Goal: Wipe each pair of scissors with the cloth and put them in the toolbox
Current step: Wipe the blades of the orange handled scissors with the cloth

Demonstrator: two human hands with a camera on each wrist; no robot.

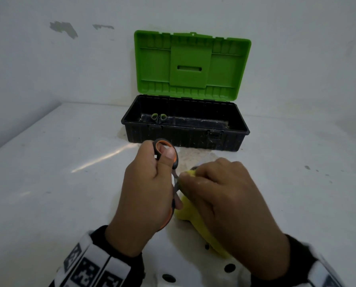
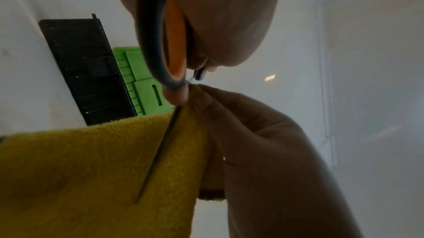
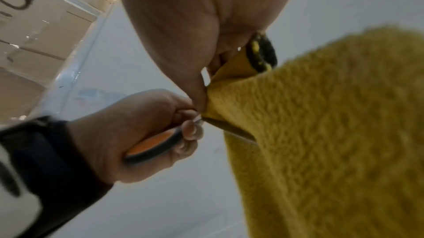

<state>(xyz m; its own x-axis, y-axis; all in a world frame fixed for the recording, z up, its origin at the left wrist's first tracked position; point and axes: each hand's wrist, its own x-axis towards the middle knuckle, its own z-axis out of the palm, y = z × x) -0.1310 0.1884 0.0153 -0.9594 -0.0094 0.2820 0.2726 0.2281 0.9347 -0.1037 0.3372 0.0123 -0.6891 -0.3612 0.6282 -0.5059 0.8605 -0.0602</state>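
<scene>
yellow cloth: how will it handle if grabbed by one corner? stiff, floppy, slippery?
Probably floppy: the cloth hangs in folds below the right hand and bends around the scissors blade. Its fuzzy pile suggests a good grip, not a slippery one. It looks light, so it would likely drape and swing rather than keep any shape.

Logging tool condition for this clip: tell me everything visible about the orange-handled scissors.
The orange-handled scissors have dark grey loops lined with orange, plastic by the look, and thin grey metal blades. The left hand grips the handles, thumb through the upper loop, holding them above the white table. One blade edge lies bare against the yellow cloth; near the pivot the right hand pinches the cloth around the blades. Whether the blades are open is unclear.
</scene>
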